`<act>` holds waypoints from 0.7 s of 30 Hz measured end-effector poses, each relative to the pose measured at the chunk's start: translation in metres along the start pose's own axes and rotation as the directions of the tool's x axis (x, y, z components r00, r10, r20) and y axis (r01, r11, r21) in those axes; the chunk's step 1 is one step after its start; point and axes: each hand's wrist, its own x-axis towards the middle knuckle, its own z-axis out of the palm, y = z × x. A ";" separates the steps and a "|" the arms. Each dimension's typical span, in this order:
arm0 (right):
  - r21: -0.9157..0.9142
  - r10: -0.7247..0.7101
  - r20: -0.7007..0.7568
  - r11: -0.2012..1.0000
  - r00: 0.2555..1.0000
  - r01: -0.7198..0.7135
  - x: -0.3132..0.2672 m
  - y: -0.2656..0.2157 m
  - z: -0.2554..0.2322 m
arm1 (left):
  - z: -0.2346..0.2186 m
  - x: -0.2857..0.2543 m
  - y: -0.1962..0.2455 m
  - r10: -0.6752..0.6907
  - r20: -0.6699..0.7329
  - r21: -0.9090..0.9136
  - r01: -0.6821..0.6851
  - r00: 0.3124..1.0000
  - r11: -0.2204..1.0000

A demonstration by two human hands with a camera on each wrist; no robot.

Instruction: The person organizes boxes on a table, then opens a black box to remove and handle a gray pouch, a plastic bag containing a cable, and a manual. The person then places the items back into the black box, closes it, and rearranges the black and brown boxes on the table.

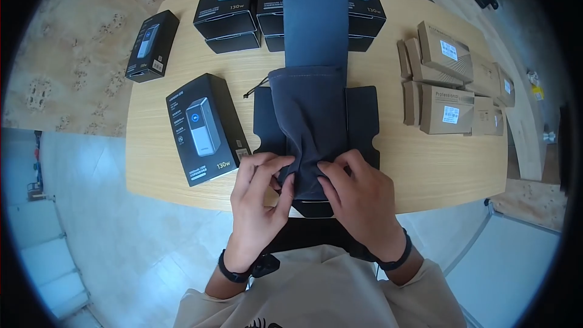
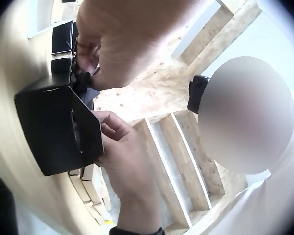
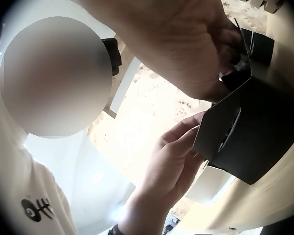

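Observation:
A dark grey drawstring pouch (image 1: 310, 103) lies lengthwise over an opened black box (image 1: 265, 115), whose long lid (image 1: 316, 24) stretches away from the person. At the pouch's near end, my left hand (image 1: 258, 188) pinches the cloth between thumb and fingers on the left side. My right hand (image 1: 364, 194) pinches a fold on the right side, close to the left. Both hands work just inside the box's near edge. In the left wrist view the box's front flap (image 2: 85, 125) stands up and partly hides the right fingers. What lies under the pouch is hidden.
A closed black 130w box (image 1: 203, 130) lies beside the left hand, and a smaller-looking one (image 1: 152, 45) sits at the far left. Stacked black boxes (image 1: 228, 3) stand at the back. Several brown cartons (image 1: 446, 109) are piled on the table (image 1: 437, 176) at the right.

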 end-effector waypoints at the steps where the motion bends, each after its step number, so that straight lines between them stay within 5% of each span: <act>1: -0.023 -0.006 -0.003 1.000 1.000 0.006 0.001 0.000 0.000 | 0.001 0.001 0.001 0.015 0.001 0.012 -0.015 1.000 1.000; 21: -0.215 -0.078 0.176 0.970 0.981 0.115 0.010 0.002 0.011 | 0.007 0.006 0.006 -0.065 0.115 0.065 0.058 0.991 0.996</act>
